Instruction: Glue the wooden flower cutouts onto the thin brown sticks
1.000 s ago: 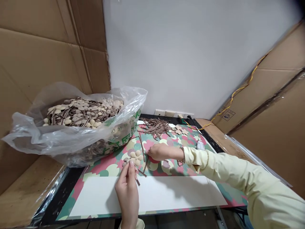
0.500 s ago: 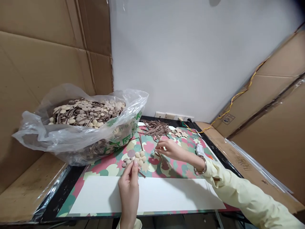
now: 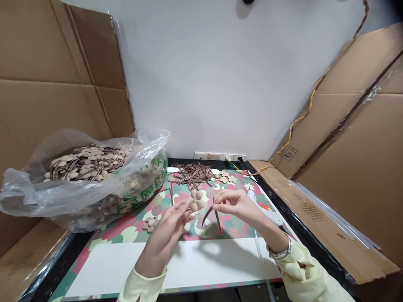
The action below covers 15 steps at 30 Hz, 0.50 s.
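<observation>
Left hand is pinching a beige flower piece, grip closed on it. Right hand is gripping a bent brown strip just beside it, above the tabletop.

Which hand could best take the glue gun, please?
Right, likely: the glue gun lies beside the right hand, though its fingers pinch a brown strip; the left hand, holding a flower piece, is farther.

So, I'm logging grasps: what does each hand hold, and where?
The left hand pinches the beige flower piece by its lower edge; the right hand pinches the brown strip at its folded top.
</observation>
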Motion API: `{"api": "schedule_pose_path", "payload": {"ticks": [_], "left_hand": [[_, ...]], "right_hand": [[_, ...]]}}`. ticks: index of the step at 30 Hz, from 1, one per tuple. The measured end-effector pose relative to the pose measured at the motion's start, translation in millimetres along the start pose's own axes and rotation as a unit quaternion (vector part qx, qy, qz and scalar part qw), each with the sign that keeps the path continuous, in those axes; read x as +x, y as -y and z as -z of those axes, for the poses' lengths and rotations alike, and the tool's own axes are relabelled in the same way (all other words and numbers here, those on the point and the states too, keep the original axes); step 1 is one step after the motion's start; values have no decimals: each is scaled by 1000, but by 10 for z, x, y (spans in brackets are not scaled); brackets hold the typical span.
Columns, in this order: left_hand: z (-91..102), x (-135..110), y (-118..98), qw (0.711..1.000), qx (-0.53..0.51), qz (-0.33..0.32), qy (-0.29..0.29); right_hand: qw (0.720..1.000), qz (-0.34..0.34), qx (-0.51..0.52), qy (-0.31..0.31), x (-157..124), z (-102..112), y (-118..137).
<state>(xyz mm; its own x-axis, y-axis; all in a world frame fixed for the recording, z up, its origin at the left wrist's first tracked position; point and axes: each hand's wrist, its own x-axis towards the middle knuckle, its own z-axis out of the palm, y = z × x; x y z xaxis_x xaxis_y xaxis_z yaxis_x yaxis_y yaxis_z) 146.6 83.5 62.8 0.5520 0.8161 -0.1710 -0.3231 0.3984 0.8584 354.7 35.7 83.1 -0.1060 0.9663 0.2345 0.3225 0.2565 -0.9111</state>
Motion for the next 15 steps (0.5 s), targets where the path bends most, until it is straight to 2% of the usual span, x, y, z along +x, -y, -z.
{"api": "schedule_pose_path", "payload": {"ticks": [3, 6, 9, 12, 15], "left_hand": [[-58, 105, 86, 994, -54, 62, 66], [-103, 181, 194, 993, 9, 68, 98], [-162, 238, 264, 984, 84, 47, 148], [-209, 280, 300, 976, 149, 42, 152], [-228, 293, 322, 968, 210, 46, 131]], "right_hand": [[998, -51, 37, -4, -37, 79, -111], [993, -74, 96, 1, -64, 120, -235], [982, -91, 166, 25, -91, 134, -354], [974, -114, 195, 31, -109, 154, -458], [976, -121, 168, 61, -114, 186, -528]]}}
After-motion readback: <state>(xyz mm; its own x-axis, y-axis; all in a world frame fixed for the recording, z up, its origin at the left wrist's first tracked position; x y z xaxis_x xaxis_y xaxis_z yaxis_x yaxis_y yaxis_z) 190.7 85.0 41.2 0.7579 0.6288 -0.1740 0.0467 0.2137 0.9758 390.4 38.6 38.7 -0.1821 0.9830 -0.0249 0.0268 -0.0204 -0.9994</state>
